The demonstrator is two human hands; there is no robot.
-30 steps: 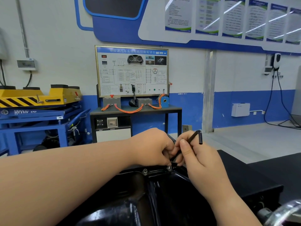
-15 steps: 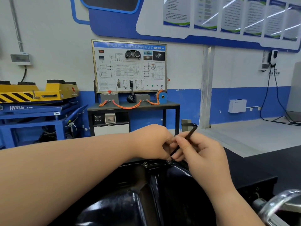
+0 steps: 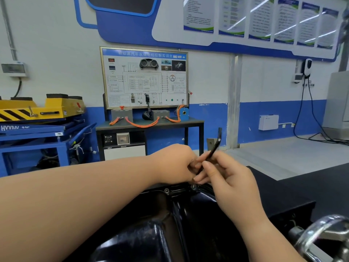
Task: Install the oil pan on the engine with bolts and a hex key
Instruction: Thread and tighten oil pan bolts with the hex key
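Observation:
A glossy black oil pan [image 3: 154, 229] fills the lower middle of the view, lying on the engine. Two bolts sit in its far flange, one bolt [image 3: 166, 190] to the left and another bolt [image 3: 193, 186] under my hands. A black hex key [image 3: 214, 148] slants up and to the right from that second bolt, its short arm pointing up. My right hand [image 3: 224, 178] pinches the key's shaft. My left hand [image 3: 175, 164] has its fingers curled around the lower end of the key, which is hidden there.
A black bench top [image 3: 294, 188] spreads to the right of the pan. A shiny metal handle [image 3: 321, 235] sits at the lower right corner. Farther off stand a training board on a dark table [image 3: 149, 125] and a blue and yellow lift [image 3: 37, 118].
The hex key has turned: its short arm pointed right, and now it points up. Both hands stay at the same bolt. The camera has tilted slightly.

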